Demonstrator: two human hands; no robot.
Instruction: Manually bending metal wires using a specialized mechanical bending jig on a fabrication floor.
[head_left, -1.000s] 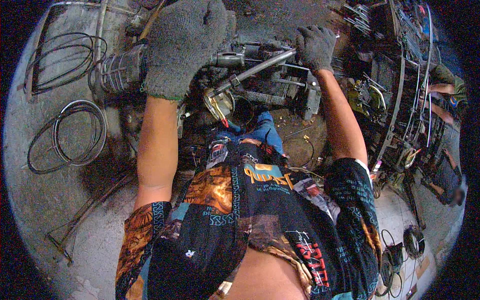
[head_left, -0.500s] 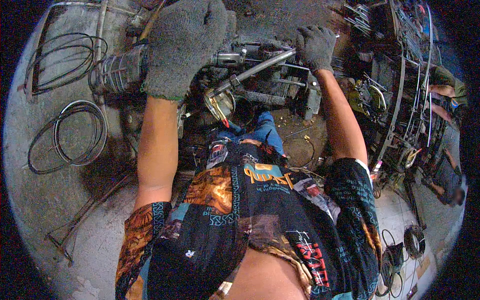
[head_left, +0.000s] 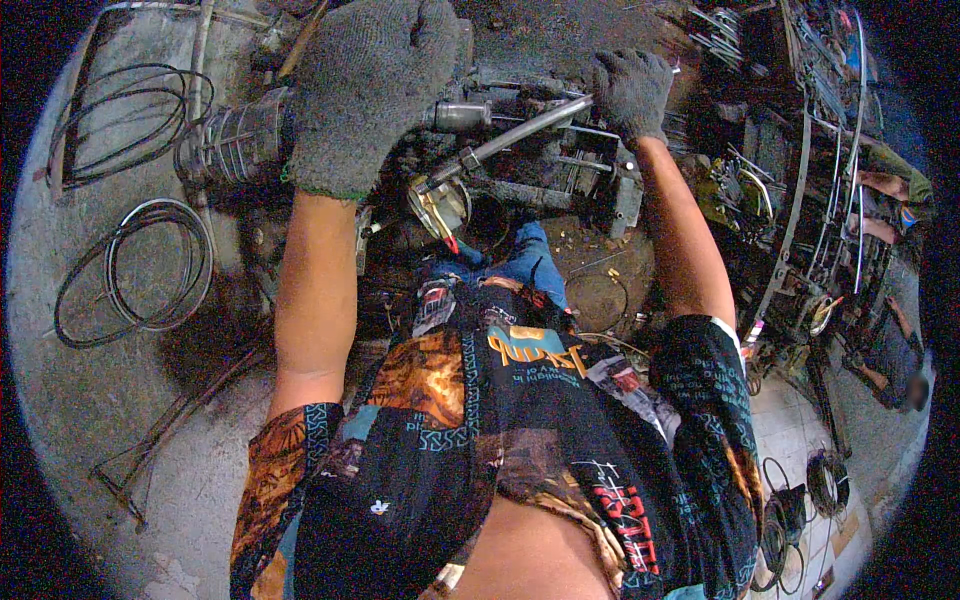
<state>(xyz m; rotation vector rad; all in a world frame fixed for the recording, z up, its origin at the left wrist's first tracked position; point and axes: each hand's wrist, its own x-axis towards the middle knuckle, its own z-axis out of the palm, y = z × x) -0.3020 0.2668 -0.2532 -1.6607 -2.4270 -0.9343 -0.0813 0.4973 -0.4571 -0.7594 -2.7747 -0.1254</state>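
My right hand (head_left: 632, 95), in a grey knit glove, is wrapped round the upper end of a long metal bar (head_left: 525, 130). The bar slants down to the left to a collar near a dark, greasy machine (head_left: 540, 185) with steel rods. My left hand (head_left: 370, 100), gloved alike with a green cuff, is closed over the machine's left part, close to the camera. Its fingers curl away from view, so what they grip is hidden. A metal cylinder (head_left: 462, 116) shows just right of that glove. Below the bar's lower end sits a round container (head_left: 440, 208) with thin sticks, one red-tipped.
A ribbed motor (head_left: 240, 140) lies left of my left hand. Coiled cables (head_left: 155, 265) rest on the left floor. A rack of metal strips (head_left: 800, 200) stands at the right, with another person's arm (head_left: 885, 185) beyond it. Small brass-coloured bits (head_left: 612, 272) are scattered below the machine.
Both hands and the bar stay almost in place. The metal cylinder beside my left glove looks slightly different, as if turned. The other person at the far right has shifted slightly.
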